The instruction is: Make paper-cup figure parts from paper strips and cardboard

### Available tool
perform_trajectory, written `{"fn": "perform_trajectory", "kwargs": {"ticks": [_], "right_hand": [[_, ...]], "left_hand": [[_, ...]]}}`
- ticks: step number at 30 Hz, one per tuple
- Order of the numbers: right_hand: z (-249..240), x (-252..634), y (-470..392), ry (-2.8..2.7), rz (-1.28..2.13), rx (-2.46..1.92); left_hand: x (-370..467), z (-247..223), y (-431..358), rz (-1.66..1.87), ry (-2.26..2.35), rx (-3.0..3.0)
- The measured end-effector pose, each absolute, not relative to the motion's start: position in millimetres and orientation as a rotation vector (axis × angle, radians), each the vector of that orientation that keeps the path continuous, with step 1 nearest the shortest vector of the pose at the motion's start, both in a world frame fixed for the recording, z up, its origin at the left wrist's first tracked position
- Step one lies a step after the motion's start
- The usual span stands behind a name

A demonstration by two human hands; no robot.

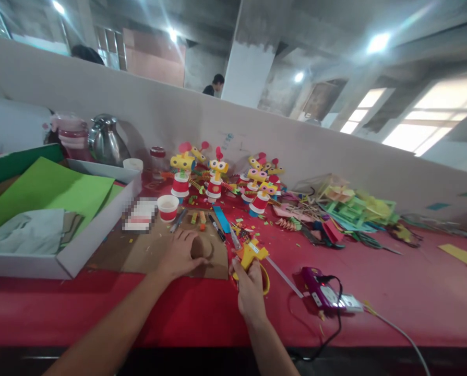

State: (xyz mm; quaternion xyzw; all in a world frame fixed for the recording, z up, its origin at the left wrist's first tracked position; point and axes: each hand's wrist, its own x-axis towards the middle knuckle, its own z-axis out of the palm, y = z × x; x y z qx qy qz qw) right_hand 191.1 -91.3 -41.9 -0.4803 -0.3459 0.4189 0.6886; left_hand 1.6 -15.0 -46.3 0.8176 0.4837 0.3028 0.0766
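My right hand (251,290) is closed round the handle of a yellow hot glue gun (252,251). A pale translucent glue stick (284,277) slants to the right from beside the gun. Just below the gun shows the curved edge of a yellow ring (266,282). My left hand (181,254) curls over a short brown cardboard tube (202,246), which rests on a flat cardboard sheet (139,257). Beyond that hand stand a red-and-white paper cup (168,209), small orange-yellow paper pieces (202,222) and a black pen (216,227).
Paper-cup robot figures (214,180) line the back wall. A white box (30,265) with green paper stands left, near a steel jug (108,141). Coloured paper scraps (358,206) heap at back right. A purple power strip (327,292) with trailing cables lies on the red tabletop (409,282).
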Motion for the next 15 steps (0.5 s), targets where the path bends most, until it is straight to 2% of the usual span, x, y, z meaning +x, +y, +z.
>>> {"fn": "perform_trajectory", "kwargs": {"ticks": [7,15], "right_hand": [[-26.3,209.7,-78.6,-0.560,0.928,-1.143],[-11.2,267.9,-30.6,-0.661,0.843,-1.298]], "left_hand": [[3.5,-46.1,-15.7,0.837,1.518,2.393],[-4.4,-56.1,-42.2,0.793,1.447,2.450]]}}
